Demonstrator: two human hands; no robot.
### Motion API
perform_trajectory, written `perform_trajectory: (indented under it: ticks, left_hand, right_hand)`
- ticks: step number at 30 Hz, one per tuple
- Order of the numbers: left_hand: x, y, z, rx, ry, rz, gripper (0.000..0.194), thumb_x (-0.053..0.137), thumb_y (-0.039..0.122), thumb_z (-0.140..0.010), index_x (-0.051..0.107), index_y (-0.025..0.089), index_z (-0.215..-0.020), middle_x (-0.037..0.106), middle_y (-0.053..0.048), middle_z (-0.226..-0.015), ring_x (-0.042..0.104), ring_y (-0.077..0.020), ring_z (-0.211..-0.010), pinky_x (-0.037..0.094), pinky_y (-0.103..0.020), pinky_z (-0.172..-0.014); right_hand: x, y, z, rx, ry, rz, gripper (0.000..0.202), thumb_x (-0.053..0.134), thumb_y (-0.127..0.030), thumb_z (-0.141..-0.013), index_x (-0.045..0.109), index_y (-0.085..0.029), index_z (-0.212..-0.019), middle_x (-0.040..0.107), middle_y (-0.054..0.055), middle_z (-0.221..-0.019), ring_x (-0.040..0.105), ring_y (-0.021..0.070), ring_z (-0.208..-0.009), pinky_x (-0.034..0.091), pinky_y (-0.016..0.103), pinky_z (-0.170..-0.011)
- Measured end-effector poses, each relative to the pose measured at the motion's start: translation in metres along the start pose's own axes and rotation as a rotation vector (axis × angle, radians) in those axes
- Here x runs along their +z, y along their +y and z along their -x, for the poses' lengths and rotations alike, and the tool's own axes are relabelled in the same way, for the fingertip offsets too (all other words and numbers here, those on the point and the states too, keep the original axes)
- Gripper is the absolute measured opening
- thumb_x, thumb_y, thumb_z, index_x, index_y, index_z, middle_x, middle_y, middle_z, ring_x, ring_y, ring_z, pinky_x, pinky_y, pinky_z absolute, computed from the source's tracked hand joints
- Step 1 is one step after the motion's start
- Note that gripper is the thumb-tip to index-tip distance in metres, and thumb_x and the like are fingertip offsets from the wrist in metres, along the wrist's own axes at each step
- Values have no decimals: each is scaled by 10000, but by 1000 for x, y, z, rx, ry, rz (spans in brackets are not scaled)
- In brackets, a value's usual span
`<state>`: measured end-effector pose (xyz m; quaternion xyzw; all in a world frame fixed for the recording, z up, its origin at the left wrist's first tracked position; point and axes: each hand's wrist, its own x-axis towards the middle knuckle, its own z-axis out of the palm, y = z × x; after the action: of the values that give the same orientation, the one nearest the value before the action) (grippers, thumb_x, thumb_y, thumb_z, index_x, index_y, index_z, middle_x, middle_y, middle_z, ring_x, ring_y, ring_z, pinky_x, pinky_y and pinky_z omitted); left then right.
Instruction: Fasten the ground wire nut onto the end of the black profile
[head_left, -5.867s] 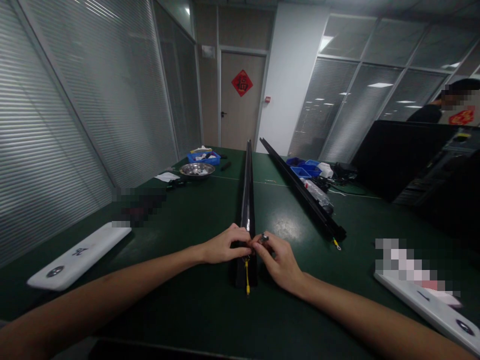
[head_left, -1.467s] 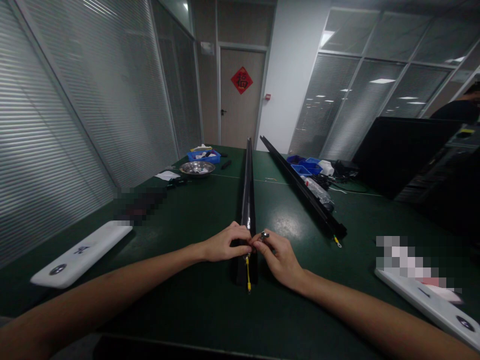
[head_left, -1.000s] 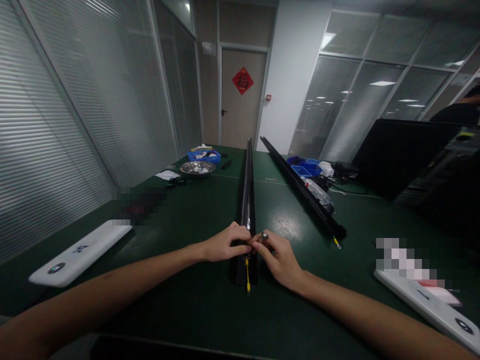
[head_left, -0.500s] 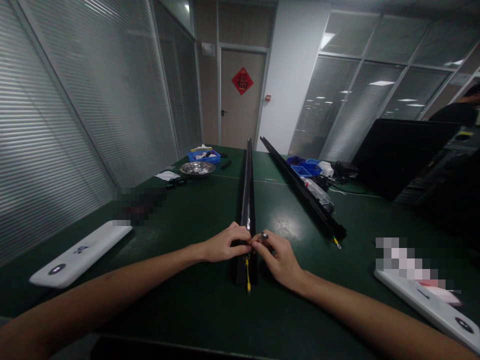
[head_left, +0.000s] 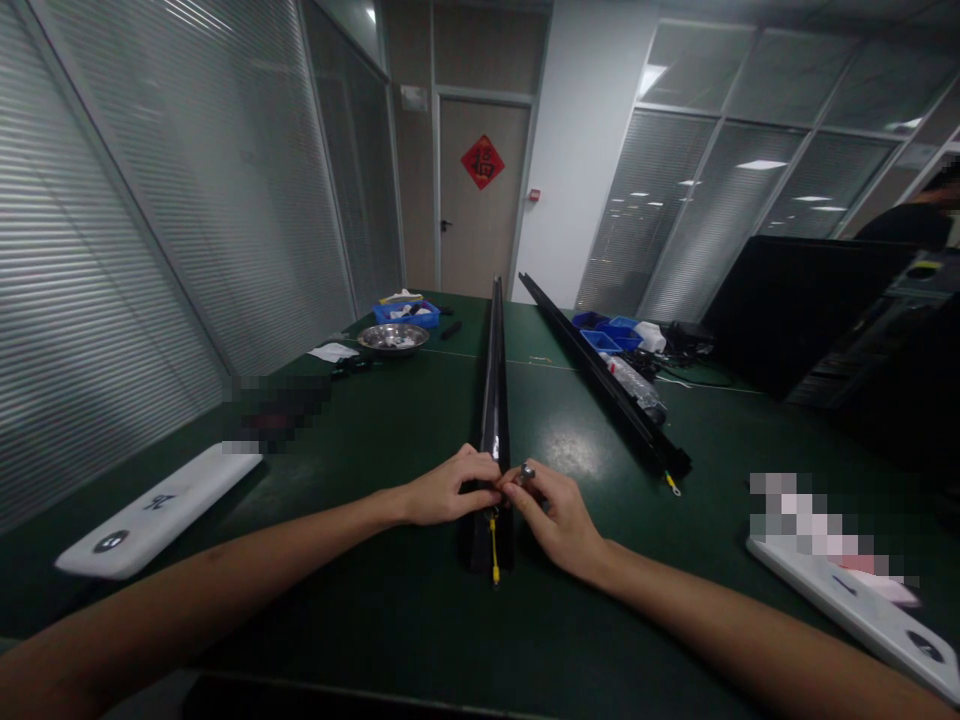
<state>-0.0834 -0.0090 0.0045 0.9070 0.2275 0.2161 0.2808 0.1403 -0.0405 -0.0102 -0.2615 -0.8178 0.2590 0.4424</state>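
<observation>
A long black rail [head_left: 493,400] runs away from me down the middle of the green table. My left hand [head_left: 454,487] rests across its near part, with thumb and fingers pinched together over the channel. From the right side my right hand [head_left: 559,515] meets it, its fingers closed and the fingertips nearly touching those of the left. A small shiny metal piece [head_left: 527,471] shows at the right fingers; its kind is unclear. Whatever lies between the fingertips is hidden. Just below the hands, a yellow wire [head_left: 495,555] with a terminal end hangs out over the rail's near end.
A second black rail [head_left: 607,385] lies diagonally at right, with its own yellow lead [head_left: 673,484]. Behind it are blue bins [head_left: 600,342] and a plastic bottle [head_left: 636,385]. A metal bowl [head_left: 393,339] and blue basket [head_left: 407,314] stand far left. White devices [head_left: 157,515] flank my arms.
Both hands keep the same closed pose over the rail. The whole view has shifted very slightly; nothing else visibly moves.
</observation>
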Motion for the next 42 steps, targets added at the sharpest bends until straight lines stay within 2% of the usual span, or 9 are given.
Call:
perform_trajectory:
  ticks: [8, 17, 24, 35, 42]
  left_hand:
    - [-1, 0, 0, -19, -7, -15, 368, 501, 504, -1045, 630, 183, -918, 651, -10, -917, 570, -185, -920, 312, -314, -878]
    - [-1, 2, -1, -8, 0, 2, 383, 444, 495, -1072, 640, 188, -953, 651, -9, -912, 568, -179, -900, 307, -315, -874]
    - [0, -1, 0, -20, -6, -7, 422, 458, 549, -1051, 635, 184, -934, 652, -17, -908, 565, -192, -905, 314, -316, -873]
    - [1, 0, 0, -18, 5, -8, 404, 439, 507, -1072, 617, 178, -919, 623, -6, -867, 557, -178, -872, 313, -313, -853]
    - [0, -2, 1, -3, 8, -22, 388, 468, 513, -1057, 605, 178, -919, 615, -5, -873, 555, -178, -874, 312, -305, -845]
  right_hand:
    - [0, 1, 1, 0, -5, -16, 261, 496, -282, -1071, 689, -191, -921, 655, 52, -858, 642, 193, -798, 516, 315, -749]
    - [-1, 0, 1, 2, 1, 6, 203, 534, -283, -1057, 693, -185, -978, 638, 35, -835, 624, 178, -753, 496, 296, -712]
    - [0, 2, 1, -5, -7, -7, 251, 496, -294, -1073, 701, -193, -970, 663, 47, -864, 645, 191, -798, 518, 310, -752]
    - [-1, -1, 0, -3, -7, 9, 203, 531, -295, -1061, 700, -191, -1013, 650, 38, -859, 635, 185, -775, 510, 302, -729]
    - [-1, -1, 0, -3, -34, -24, 240, 493, -278, -1077, 721, -203, -1084, 667, 56, -924, 654, 199, -852, 524, 321, -781]
